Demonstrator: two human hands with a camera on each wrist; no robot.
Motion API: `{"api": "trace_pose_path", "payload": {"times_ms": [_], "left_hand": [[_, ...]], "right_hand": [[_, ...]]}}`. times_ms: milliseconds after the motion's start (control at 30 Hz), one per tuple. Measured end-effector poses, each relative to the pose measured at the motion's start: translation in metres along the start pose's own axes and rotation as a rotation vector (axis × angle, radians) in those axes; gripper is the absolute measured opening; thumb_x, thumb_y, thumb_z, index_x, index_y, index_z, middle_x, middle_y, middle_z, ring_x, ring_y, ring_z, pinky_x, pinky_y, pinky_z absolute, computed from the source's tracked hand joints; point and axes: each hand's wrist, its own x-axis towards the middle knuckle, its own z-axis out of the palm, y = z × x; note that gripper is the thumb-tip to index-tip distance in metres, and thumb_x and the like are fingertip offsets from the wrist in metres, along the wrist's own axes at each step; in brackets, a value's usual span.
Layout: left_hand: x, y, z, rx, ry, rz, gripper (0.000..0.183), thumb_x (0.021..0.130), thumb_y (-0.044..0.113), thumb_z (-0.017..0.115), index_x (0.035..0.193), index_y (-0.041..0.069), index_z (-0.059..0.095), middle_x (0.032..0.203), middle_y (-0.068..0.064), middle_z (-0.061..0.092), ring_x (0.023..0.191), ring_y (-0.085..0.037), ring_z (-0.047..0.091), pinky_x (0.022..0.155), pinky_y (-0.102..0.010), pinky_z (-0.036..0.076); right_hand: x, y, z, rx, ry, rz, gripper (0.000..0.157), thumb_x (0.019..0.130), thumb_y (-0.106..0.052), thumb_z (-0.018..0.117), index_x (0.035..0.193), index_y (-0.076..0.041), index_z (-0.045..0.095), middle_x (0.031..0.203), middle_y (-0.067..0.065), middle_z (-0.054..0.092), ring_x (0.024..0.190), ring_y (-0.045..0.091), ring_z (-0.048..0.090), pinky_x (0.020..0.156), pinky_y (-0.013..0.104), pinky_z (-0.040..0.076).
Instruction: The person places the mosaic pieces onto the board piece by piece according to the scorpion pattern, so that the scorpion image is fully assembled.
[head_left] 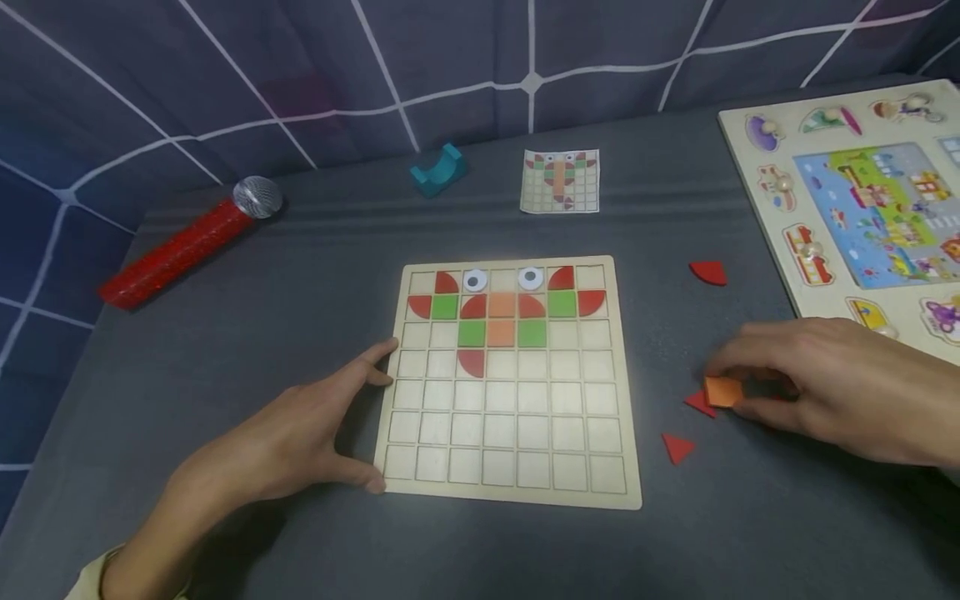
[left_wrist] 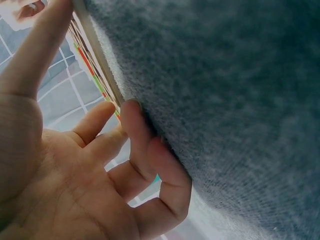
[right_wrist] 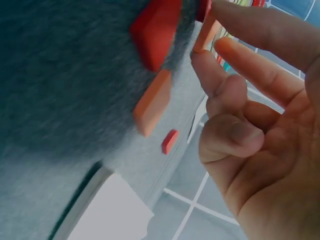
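Observation:
A wooden grid board (head_left: 498, 429) lies on the dark cloth, with red quarter-circles, green squares, orange squares and two eye tiles set in its upper rows. Along its left edge rests my left hand (head_left: 277, 442), thumb and fingers spread, fingertips touching the rim. To the right of the board, my right hand (head_left: 810, 387) pinches an orange square tile (head_left: 723, 392) between thumb and fingers. Under that tile a red triangle (head_left: 699, 405) partly shows, and another red triangle (head_left: 678, 448) lies nearer. In the right wrist view, another orange tile (right_wrist: 152, 102) lies on the cloth beneath the hand.
A printed pattern card (head_left: 560, 200) lies beyond the board, left of a red quarter-circle (head_left: 709, 272). A knobbed picture puzzle (head_left: 765, 179) fills the far right. A teal curved piece (head_left: 440, 171) and a red microphone (head_left: 183, 250) lie toward the back left, before a tiled-pattern curtain (head_left: 465, 50).

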Motion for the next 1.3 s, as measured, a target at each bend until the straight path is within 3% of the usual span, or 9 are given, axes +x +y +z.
{"api": "trace_pose_path", "payload": {"times_ms": [200,333,567,767,967,1300], "left_hand": [[0.001,-0.001,-0.001,-0.010,-0.006,-0.007,0.128,0.058,0.052,0.092,0.157,0.027,0.015,0.137,0.001,0.052,0.109,-0.024,0.052,0.088,-0.049,0.045],[0.001,0.000,0.000,-0.012,-0.008,-0.008,0.128,0.058,0.051,0.092,0.157,0.027,0.015,0.137,0.001,0.052,0.110,-0.024,0.052,0.089,-0.049,0.045],[0.001,-0.001,0.000,-0.017,-0.007,-0.006,0.129,0.058,0.050,0.092,0.157,0.028,0.014,0.138,0.001,0.052,0.111,-0.025,0.052,0.090,-0.050,0.044],[0.003,0.000,0.000,-0.015,-0.010,-0.024,0.130,0.057,0.048,0.094,0.158,0.028,0.014,0.138,0.002,0.053,0.114,-0.024,0.051,0.096,-0.054,0.042],[0.004,0.000,-0.001,-0.019,-0.017,-0.035,0.130,0.057,0.050,0.093,0.157,0.027,0.014,0.138,0.000,0.053,0.115,-0.025,0.051,0.097,-0.055,0.041],[0.004,0.002,-0.001,-0.017,-0.021,-0.050,0.131,0.056,0.053,0.092,0.158,0.028,0.014,0.138,0.002,0.053,0.116,-0.025,0.051,0.097,-0.056,0.042]], "right_hand": [[0.015,-0.017,-0.007,0.027,0.096,-0.078,0.045,0.068,-0.022,0.090,0.100,-0.042,0.066,0.091,-0.029,0.051,0.074,-0.007,0.048,0.061,0.022,0.044],[0.028,-0.033,-0.011,0.057,0.112,-0.099,0.038,0.072,-0.021,0.088,0.100,-0.038,0.068,0.091,-0.027,0.052,0.074,-0.006,0.049,0.064,0.024,0.046],[0.058,-0.062,-0.016,0.110,0.079,-0.156,0.025,0.078,-0.021,0.084,0.096,-0.034,0.070,0.086,-0.022,0.052,0.071,-0.002,0.047,0.063,0.025,0.043],[0.091,-0.083,-0.012,0.164,0.055,-0.225,0.015,0.083,-0.011,0.077,0.090,-0.023,0.069,0.080,-0.014,0.053,0.070,0.004,0.047,0.065,0.029,0.044],[0.120,-0.104,-0.007,0.184,0.030,-0.254,0.019,0.084,-0.005,0.070,0.076,-0.020,0.061,0.068,-0.009,0.046,0.066,0.011,0.044,0.059,0.029,0.039],[0.137,-0.124,-0.005,0.165,-0.020,-0.235,0.011,0.088,-0.007,0.068,0.091,-0.016,0.071,0.074,-0.007,0.050,0.070,0.013,0.047,0.059,0.028,0.040]]}}
